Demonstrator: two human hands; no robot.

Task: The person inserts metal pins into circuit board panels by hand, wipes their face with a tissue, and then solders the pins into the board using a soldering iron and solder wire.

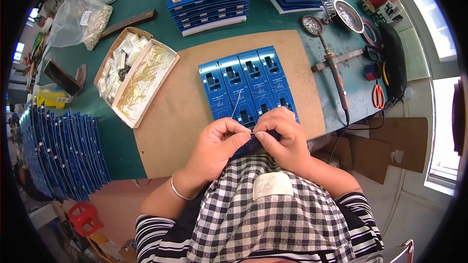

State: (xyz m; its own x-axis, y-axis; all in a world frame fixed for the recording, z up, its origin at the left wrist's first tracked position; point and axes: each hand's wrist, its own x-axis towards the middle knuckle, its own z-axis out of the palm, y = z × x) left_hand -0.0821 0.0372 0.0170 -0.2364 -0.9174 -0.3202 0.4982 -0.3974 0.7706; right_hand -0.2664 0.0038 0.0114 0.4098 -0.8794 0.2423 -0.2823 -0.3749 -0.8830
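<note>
My left hand (pixel 222 146) is closed in a pinch, with a thin silvery wire-like strand (pixel 238 102) rising from its fingers. The fingertips of my right hand (pixel 284 136) are pinched together and meet those of the left. Between them is a tiny thin piece (pixel 252 133), too small to name. Both hands are over the near edge of a blue circuit board panel (pixel 229 87), which has rows of dark cutouts and white print. My fingers and wrists hide part of its near side.
A brown board (pixel 170 92) lies under the panel. Left stands a cardboard box (pixel 141 104) with thin gold-coloured pieces and small bags. Stacked blue panels (pixel 209 0) are behind, more (pixel 63 151) at left. A soldering iron (pixel 338 80) and orange-handled scissors (pixel 378 96) are at right.
</note>
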